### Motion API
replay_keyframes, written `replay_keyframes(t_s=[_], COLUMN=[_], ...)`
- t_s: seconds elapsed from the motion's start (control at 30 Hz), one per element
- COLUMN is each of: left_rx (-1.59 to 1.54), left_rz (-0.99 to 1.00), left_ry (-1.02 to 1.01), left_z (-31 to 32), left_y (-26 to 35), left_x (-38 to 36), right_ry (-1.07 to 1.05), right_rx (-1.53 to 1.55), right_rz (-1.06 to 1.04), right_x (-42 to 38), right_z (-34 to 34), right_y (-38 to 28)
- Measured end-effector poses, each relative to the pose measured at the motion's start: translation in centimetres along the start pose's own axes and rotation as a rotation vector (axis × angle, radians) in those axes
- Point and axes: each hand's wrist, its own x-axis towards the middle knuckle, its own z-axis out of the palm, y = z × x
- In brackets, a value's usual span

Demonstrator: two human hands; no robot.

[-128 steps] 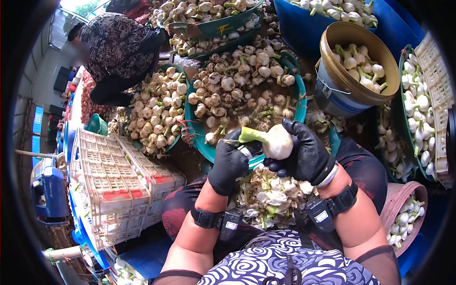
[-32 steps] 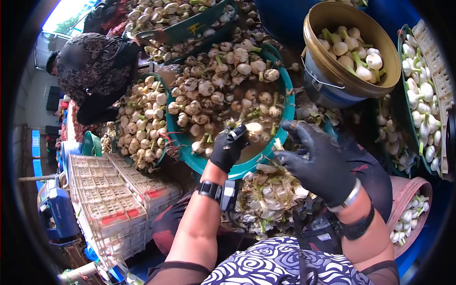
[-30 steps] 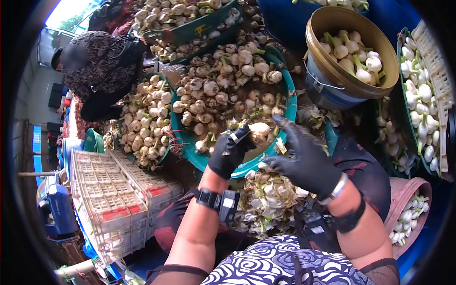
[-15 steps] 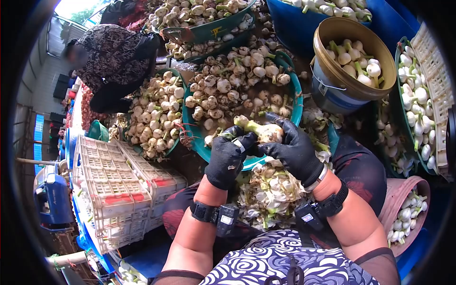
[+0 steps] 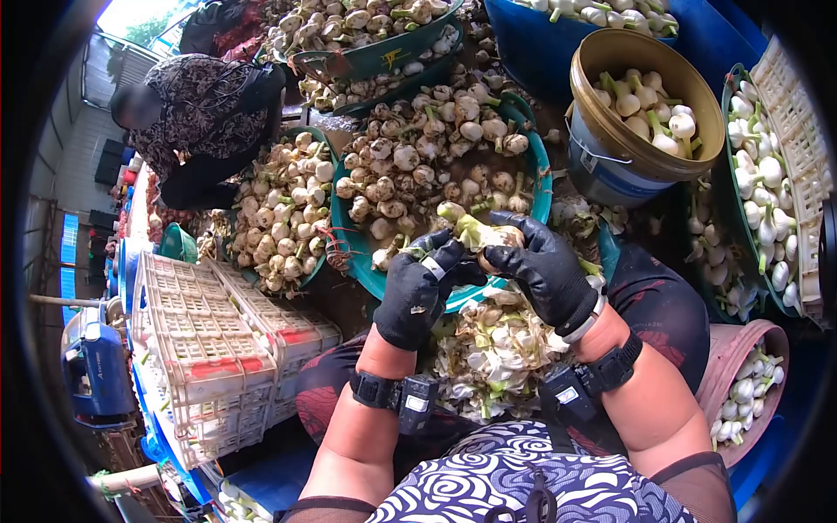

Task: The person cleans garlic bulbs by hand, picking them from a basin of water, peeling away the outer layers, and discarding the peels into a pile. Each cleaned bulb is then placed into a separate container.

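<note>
Garlic point(image 5: 485, 235) is held over the near rim of the green tub point(image 5: 543, 185), its rounded, soil-stained end clasped by the curled right hand point(image 5: 551, 275), seemingly so the thick stalk point(image 5: 466, 226) is left exposed. Beside it, the left hand point(image 5: 420, 292) is bent nearly closed; whether anything is pinched cannot be told. Papery, crumpled peelings point(image 5: 490, 357) are heaped before the tub.
</note>
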Motion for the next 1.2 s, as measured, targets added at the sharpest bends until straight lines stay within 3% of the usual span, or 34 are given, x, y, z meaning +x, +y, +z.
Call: replay_keyframes(t_s=[0.17,0.27,0.33,0.4,0.47,0.5,0.53,0.57,0.6,0.63,0.7,0.8,0.9,0.97,1.03,1.1,1.13,1.2], left_rx=[-0.056,0.168,0.599,0.546,0.494,0.51,0.527,0.676,0.732,0.788,0.683,0.86,0.459,0.425,0.263,0.187,0.187,0.186], left_rz=[-0.009,0.048,0.155,0.171,0.187,0.163,0.137,0.28,0.347,0.417,0.374,0.56,-0.1,-0.1,0.114,0.053,0.06,0.073], left_ry=[0.031,0.054,0.081,0.074,0.067,0.07,0.075,0.066,0.001,-0.067,-0.062,-0.075,-0.034,-0.017,0.127,0.144,0.1,0.07], left_z=[0.5,0.2,0.0,-0.4,-0.8,-1.0,-1.3,-1.5,-1.9,-1.9,-2.4,-3.4,-4.0,-2.9,-0.9,0.4,0.6,0.1], left_y=[0.0,-0.3,-0.7,-0.9,-1.0,-1.1,-1.4,-1.8,-1.8,-1.8,-3.0,-2.7,-0.4,0.2,-0.3,0.3,0.3,0.1], left_x=[0.0,0.1,-0.1,0.2,0.4,0.5,0.5,0.7,0.5,0.3,0.9,1.2,-0.2,-0.8,-0.8,-0.8,-0.6,-0.4], right_ry=[0.016,-0.012,-0.009,-0.004,0.037,0.038,-0.028,-0.095,-0.209,-0.283,-0.291,-0.243,-0.239,-0.23,-0.219,-0.085,-0.227,-0.212], right_rx=[-0.286,-0.256,-0.309,-0.361,-0.056,-0.055,0.149,0.352,0.343,0.435,0.407,0.445,0.404,0.449,0.491,-0.025,-0.108,-0.265], right_rz=[-0.039,-0.135,-0.142,-0.148,-0.038,-0.037,0.211,0.457,0.628,0.646,0.702,0.576,0.398,0.402,0.41,0.123,-0.059,-0.118], right_x=[-0.5,-0.6,-0.6,-0.6,-0.6,-0.6,-0.6,-0.5,-0.5,-1.0,-1.5,-0.7,-0.4,-0.2,-0.3,-0.4,-0.4,-0.5], right_z=[0.7,0.8,0.7,0.7,0.5,0.1,-0.6,-0.9,-0.6,-0.5,0.1,0.0,-1.1,-1.3,-1.2,-0.6,-0.8,-0.1], right_y=[-0.2,0.3,0.5,0.6,0.8,0.6,0.3,0.0,-0.6,0.5,-0.1,-1.3,-1.2,-0.8,-0.4,-0.2,-0.1,-0.9])
